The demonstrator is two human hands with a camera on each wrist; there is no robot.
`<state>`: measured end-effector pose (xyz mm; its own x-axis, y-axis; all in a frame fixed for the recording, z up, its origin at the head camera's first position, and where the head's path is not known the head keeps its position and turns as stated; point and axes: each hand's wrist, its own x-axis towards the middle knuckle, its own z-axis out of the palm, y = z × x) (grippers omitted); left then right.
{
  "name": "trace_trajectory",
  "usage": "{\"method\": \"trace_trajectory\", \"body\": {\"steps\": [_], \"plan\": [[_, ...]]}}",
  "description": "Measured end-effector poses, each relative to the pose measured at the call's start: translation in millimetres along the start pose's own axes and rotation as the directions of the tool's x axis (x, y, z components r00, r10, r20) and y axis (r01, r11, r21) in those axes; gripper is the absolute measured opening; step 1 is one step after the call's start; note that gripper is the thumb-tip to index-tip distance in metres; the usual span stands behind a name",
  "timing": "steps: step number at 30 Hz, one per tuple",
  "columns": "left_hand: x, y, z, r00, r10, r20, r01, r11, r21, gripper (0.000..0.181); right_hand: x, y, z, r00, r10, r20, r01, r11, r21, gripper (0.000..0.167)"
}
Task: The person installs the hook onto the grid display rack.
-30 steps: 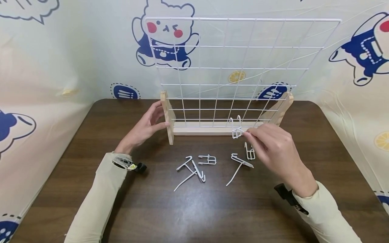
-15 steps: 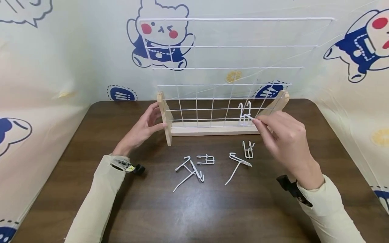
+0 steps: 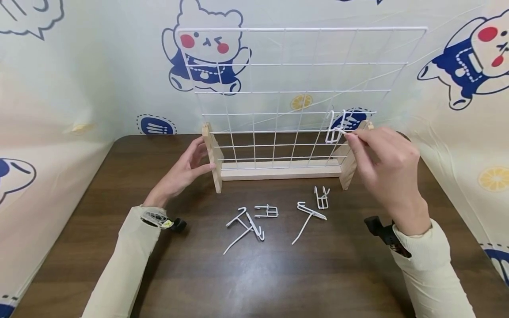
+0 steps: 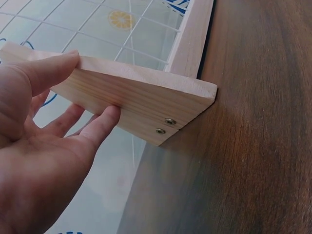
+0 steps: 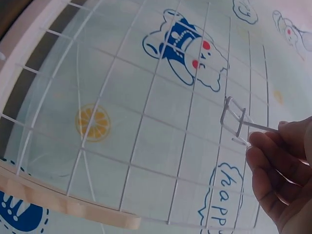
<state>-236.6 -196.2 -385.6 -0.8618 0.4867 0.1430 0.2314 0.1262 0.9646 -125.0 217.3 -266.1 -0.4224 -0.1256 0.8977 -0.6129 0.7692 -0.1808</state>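
Note:
In the head view, my right hand (image 3: pixel 391 176) pinches the stem of a white wire grid hook (image 3: pixel 334 131). The hook is upright, its two bent tips at the top, in front of the white wire grid panel (image 3: pixel 278 92) near its right side. I cannot tell whether it touches the wires. In the right wrist view, thumb and fingertips hold the stem's end. My left hand (image 3: pixel 179 170) rests on the left wooden side board (image 3: pixel 212 159) of the grid stand. The left wrist view shows the thumb on the board's edge and fingertips (image 4: pixel 114 112) against its outer face.
On the brown table (image 3: pixel 270 282) lie more white hooks: a tangled group (image 3: pixel 246 227) at left, a small one (image 3: pixel 268 211) beside it, a long-stemmed one (image 3: pixel 310 214) and another small one (image 3: pixel 322 198) at right. A printed cloth (image 3: pixel 131 66) hangs behind.
My right hand has raised the grid hook from the stand's bottom bar up and to the right along the grid panel. My left hand has stayed at the side board.

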Motion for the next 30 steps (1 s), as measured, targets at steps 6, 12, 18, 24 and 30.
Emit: {"method": "trace_trajectory", "body": {"steps": [6,12,18,24,30], "plan": [[-0.6,0.0,0.2,1.0,0.0,0.0,0.0,1.0,-0.002,0.077,5.4,5.5,0.1,0.998,0.043,-0.048,-0.045,0.998,-0.04,0.013],[-1.0,-0.4,0.3,1.0,-0.001,-0.003,0.001,1.0,-0.001,0.077,12.8,11.0,0.7,0.996,0.062,-0.06,-0.064,0.997,-0.032,0.014],[-0.6,0.2,1.2,1.0,0.004,-0.002,-0.004,1.0,-0.003,0.077,18.4,14.3,-0.9,0.994,0.081,-0.077,-0.085,0.995,-0.055,0.015],[-1.5,-0.1,0.4,1.0,0.002,-0.007,-0.002,1.0,0.0,0.077,24.4,15.5,-1.6,0.99,0.105,-0.091,-0.11,0.992,-0.056,0.02],[-0.2,-1.6,-0.4,1.0,0.006,-0.008,-0.006,1.0,0.003,0.077,33.2,17.4,-2.9,0.987,0.114,-0.109,-0.121,0.991,-0.056,0.024]]}}
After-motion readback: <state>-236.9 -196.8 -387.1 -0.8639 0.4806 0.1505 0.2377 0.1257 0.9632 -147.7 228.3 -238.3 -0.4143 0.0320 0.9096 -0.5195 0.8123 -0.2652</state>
